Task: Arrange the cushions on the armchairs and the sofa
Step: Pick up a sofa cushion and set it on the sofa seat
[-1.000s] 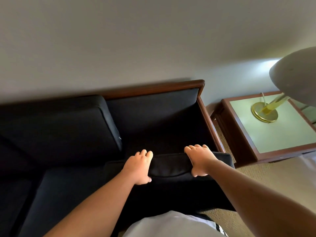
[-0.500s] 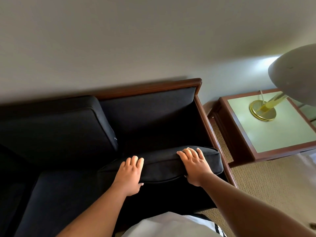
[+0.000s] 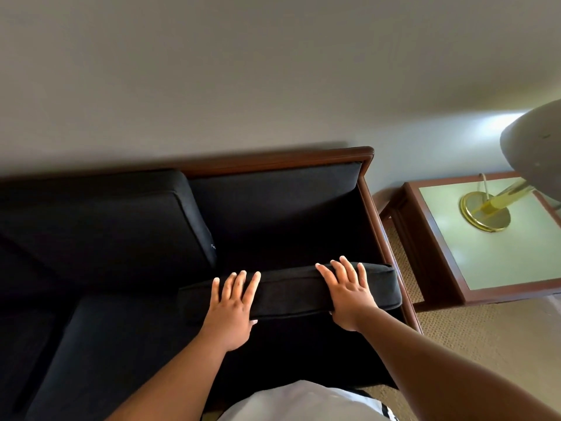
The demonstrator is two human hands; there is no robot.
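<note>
The left hand point(image 3: 232, 302) and right hand point(image 3: 349, 294) lie flat on the black cushion point(image 3: 291, 291), fingers straight and spread. The wooden sofa arm point(image 3: 383, 238) is just right of the right hand.

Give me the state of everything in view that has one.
Loose black cushion: lying across the sofa's right end, not yet stood up.
Left hand: flat on the cushion, fingers straight.
Right hand: flat on the cushion, fingers spread.
Left back cushion: upright, in place.
Right backrest: bare, no cushion on it.
Table lamp: seems lit; glow on the wall.
</note>
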